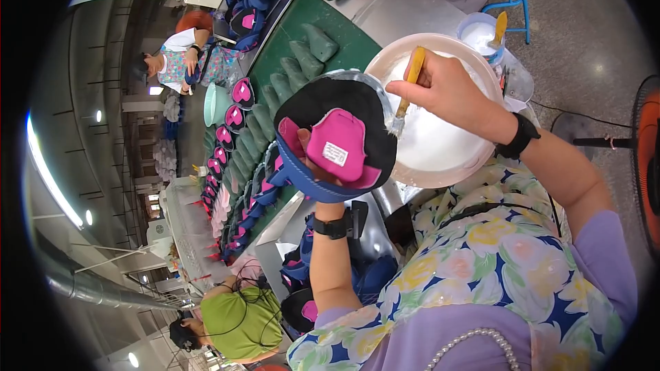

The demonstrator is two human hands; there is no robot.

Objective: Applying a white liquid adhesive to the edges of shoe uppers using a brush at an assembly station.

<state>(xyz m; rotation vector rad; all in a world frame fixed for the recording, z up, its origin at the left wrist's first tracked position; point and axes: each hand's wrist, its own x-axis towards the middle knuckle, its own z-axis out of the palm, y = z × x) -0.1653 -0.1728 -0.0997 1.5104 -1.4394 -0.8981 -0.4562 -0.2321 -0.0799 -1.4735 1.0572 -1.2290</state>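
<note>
My left hand [317, 172], partly hidden, grips a blue shoe upper [344, 99] with a black lining and a bright pink tongue that carries a white label. A flat paintbrush [415, 69] with a yellow handle is pinched in my right hand [450, 89]. The bristles point down, close beside the upper's right edge; whether they touch it I cannot tell. Below the brush stands a pale pink basin [440, 40] holding white liquid [440, 139]. The upper overlaps the basin's left rim in the view.
A green conveyor belt [308, 10] carries rows of green shoe soles or forms [302, 58] and blue-pink uppers [242, 91]. Beyond the basin stand a small bucket [478, 27] and another brush [500, 27]. Co-workers are across and along the belt. An orange fan [646, 158] stands at right.
</note>
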